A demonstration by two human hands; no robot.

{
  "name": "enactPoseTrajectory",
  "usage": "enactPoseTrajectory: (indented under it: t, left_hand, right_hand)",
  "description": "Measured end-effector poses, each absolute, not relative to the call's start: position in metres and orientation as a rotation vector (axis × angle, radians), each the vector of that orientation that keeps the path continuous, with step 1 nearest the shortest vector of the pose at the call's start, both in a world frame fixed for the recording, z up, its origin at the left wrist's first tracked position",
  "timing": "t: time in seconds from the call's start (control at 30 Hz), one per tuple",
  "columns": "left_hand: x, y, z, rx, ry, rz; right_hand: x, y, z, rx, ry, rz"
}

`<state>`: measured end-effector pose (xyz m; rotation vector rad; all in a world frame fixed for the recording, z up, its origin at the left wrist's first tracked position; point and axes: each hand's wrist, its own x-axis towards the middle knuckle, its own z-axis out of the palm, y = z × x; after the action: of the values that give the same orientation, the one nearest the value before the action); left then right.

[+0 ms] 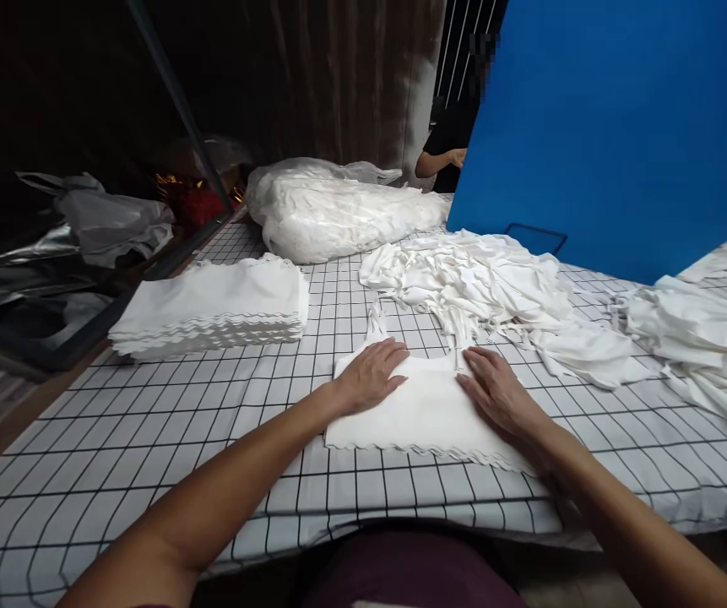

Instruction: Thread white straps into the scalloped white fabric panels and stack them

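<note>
A white camisole top [423, 414] with thin straps and a wavy hem lies flat on the checked tablecloth in front of me. My left hand [372, 374] rests on its upper left part, fingers stretched out and pointing right. On its right side lies my right hand [499, 393], fingers extended near the base of the right strap. Both palms face down, pressing on the cloth. The straps run away from me toward a loose heap of white garments [470, 279].
A neat stack of white garments [211, 308] stands at the left. Behind is a clear plastic bag [344, 211] of white cloth. A big blue board [610, 127] leans at the back right, a person's arm [439, 160] beside it. More white cloth [711, 338] lies at the right.
</note>
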<state>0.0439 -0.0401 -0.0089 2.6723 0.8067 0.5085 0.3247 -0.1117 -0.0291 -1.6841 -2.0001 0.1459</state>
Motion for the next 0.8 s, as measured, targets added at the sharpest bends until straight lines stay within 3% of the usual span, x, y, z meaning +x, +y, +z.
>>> enactPoseTrajectory:
  t: [0.3,0.6,0.8]
  left_hand:
    - [0.012,-0.005,0.0,1.828,0.755,0.941]
    - [0.024,-0.02,-0.02,2.66,0.767,0.543]
    - [0.024,-0.021,-0.022,2.807,0.822,0.412]
  right_hand:
    - [0.261,-0.011,0.034,-1.667,-1.965,0.417]
    - [0.209,0.057,0.005,-1.85,-1.958,0.658]
    - [0.221,0.063,0.001,-1.903,-1.795,0.704]
